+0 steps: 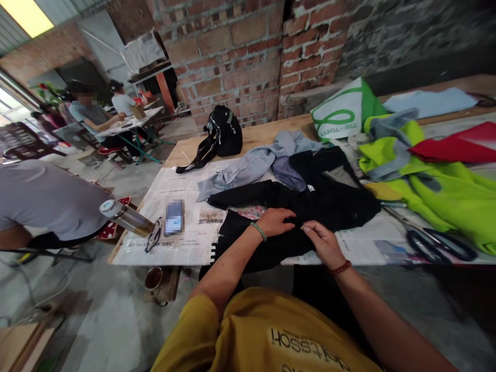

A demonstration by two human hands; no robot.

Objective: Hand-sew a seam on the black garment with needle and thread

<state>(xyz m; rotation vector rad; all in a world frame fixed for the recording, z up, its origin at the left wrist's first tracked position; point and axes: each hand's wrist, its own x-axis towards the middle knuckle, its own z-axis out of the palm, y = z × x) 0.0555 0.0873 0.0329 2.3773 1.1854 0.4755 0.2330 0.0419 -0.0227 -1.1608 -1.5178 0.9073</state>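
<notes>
A black cloth garment [267, 250] lies bunched at the table's front edge, between and under my hands. My left hand [277, 223], with a green bead bracelet at its wrist, rests over the garment with its fingers curled onto the fabric. Close beside it, my right hand [322, 242] has thumb and forefinger pinched together at the garment's edge; a red bracelet circles that wrist. Anything small between those fingertips is hidden. Just behind lies a black jacket [341, 199] with a small white logo, and past it a grey garment [251, 163].
Newspaper covers the table [163, 181]. To the left are a bottle [127, 217], glasses [154, 235] and a phone [174, 217]; behind, a black bag [225, 132]. Large scissors [434, 243] and lime-green clothing [445, 191] lie right. A seated person [50, 201] is nearby left.
</notes>
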